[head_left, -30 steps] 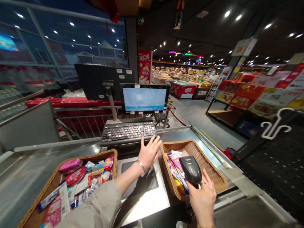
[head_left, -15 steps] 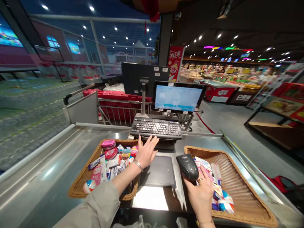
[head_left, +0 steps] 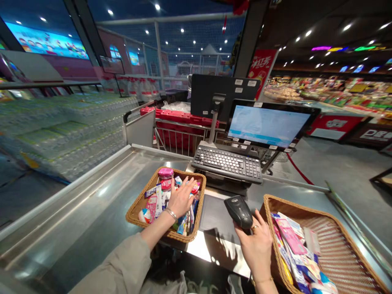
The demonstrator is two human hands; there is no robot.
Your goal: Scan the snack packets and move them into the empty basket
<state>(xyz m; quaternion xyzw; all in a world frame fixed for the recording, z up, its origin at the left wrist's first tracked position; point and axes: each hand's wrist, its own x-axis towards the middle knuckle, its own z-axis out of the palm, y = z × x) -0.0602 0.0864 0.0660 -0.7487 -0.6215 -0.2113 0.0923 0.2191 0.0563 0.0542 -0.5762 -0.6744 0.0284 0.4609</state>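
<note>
Over the left wicker basket (head_left: 134, 216) hovers my left hand (head_left: 181, 200), palm down with fingers stretched out, holding nothing. That basket is filled with small packets, a pink round tin (head_left: 165, 173) and a white-blue-red egg-shaped item (head_left: 144, 215). Whether my fingertips touch the items is hidden. My right hand (head_left: 256, 241) grips a black handheld barcode scanner (head_left: 239, 211) above the counter between the two baskets. To its right stands a larger wicker basket (head_left: 343, 232) with a pink packet (head_left: 290, 234) and several other wrapped items at its left side.
A keyboard (head_left: 228, 163) sits at the back of the metal counter (head_left: 101, 204), below a lit screen (head_left: 269, 124) and a second monitor seen from behind (head_left: 214, 96). A dark flat plate (head_left: 214, 216) lies between the baskets. Stacked bottle packs (head_left: 70, 126) stand left.
My view has turned left. My left hand has moved from near the keyboard to over the left basket. My right hand has brought the scanner away from the right basket, toward the middle.
</note>
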